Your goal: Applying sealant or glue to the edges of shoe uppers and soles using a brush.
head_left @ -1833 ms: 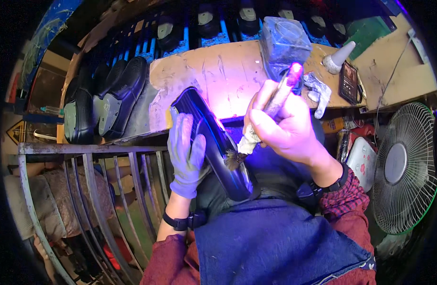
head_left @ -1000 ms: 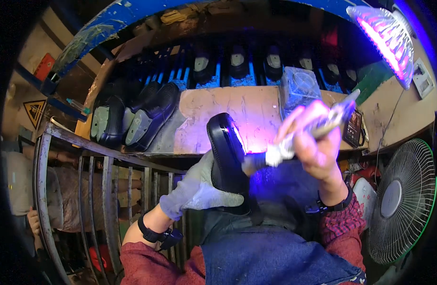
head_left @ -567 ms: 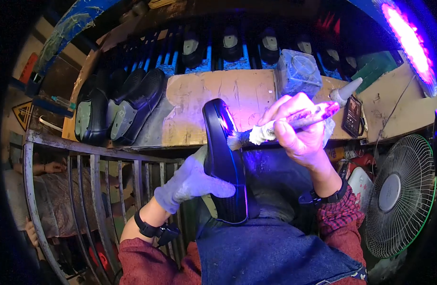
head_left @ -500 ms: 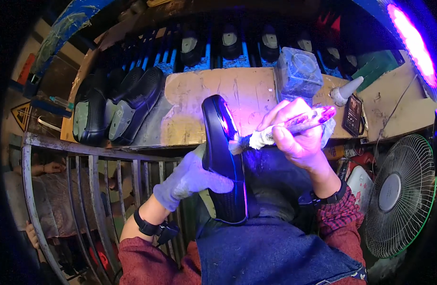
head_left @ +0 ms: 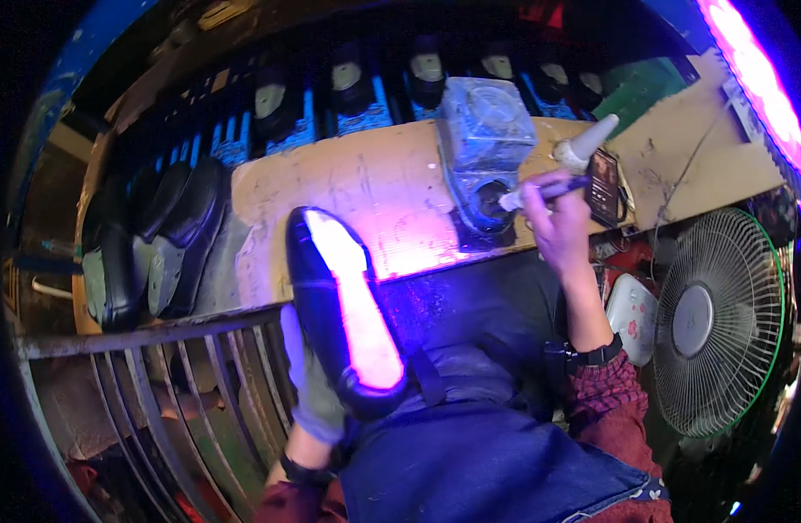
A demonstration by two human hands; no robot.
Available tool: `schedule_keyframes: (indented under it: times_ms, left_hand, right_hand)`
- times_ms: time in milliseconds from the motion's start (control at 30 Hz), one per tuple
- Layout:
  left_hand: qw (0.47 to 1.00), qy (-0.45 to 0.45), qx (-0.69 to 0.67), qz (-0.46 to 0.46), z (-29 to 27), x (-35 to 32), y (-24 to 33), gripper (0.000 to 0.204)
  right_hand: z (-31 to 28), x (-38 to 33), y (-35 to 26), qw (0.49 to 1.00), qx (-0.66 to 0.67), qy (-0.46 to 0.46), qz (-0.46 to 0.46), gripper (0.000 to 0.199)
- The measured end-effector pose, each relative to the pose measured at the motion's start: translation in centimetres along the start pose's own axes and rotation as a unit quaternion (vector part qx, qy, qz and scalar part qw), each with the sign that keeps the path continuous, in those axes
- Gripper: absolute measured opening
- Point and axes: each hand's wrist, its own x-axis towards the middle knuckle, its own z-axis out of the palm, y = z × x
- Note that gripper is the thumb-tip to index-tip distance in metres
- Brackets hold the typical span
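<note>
Black shoe [head_left: 331,314] held sole-up near centre, above the lap, toe pointing far-left toward the bench, its sole glowing pink under purple light. Gloved left hand [head_left: 309,383] underneath and mostly hidden behind the shoe, fingers wrapped around it. Right hand [head_left: 557,222] far right of the shoe, fingers pinched shut on a brush [head_left: 540,193], its tip dipped into the dark mouth of a clear plastic container [head_left: 486,152] standing on the wooden bench [head_left: 374,200]; contents of the container too dark to tell. Just right of the brush, a white cone-tipped bottle [head_left: 585,144], and beside it a small dark rectangular card or packet [head_left: 602,187] with pale print. Far along the bench, a row of black shoes [head_left: 426,74] in blue racks. At left, more dark shoes [head_left: 148,253] stacked on edge by a metal railing [head_left: 156,349]. At right, a round fan [head_left: 718,322] with green-rimmed grille; between fan and wrist, a white box [head_left: 631,314] with pink flowers.
</note>
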Motion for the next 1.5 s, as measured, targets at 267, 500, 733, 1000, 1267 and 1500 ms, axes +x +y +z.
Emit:
schedule_keyframes:
  times_ms: [267,500,733,1000,1267,1500]
  left_hand:
    - [0.98,0.099,0.172,-0.033,-3.3,-0.5,-1.6,0.055]
    - [0.984,0.096,0.145,-0.043,-3.4,-0.7,-1.9,0.056]
    - [0.976,0.091,0.194,-0.029,-3.5,-0.1,-1.8,0.056]
    - [0.962,0.105,0.248,-0.041,-4.4,-0.4,-1.6,0.058]
    - [0.986,-0.063,0.099,-0.118,-2.8,0.3,-2.4,0.068]
    - [0.991,0.015,0.104,0.088,2.2,2.1,-3.7,0.055]
  right_hand:
    - [-0.7,-1.2,-0.2,0.99,0.116,-0.002,0.077,0.009]
    - [4.1,-4.3,-7.2,0.905,0.361,-0.179,0.137,0.007]
    - [12.1,4.2,-10.4,0.97,0.158,-0.18,0.051,0.032]
    - [8.8,-1.4,-11.0,0.977,0.122,-0.175,-0.002,0.015]
    - [6.6,-3.8,-11.6,0.968,0.184,-0.159,-0.067,0.016]
    - [2.6,-2.2,-14.0,0.924,0.231,-0.228,-0.2,0.02]
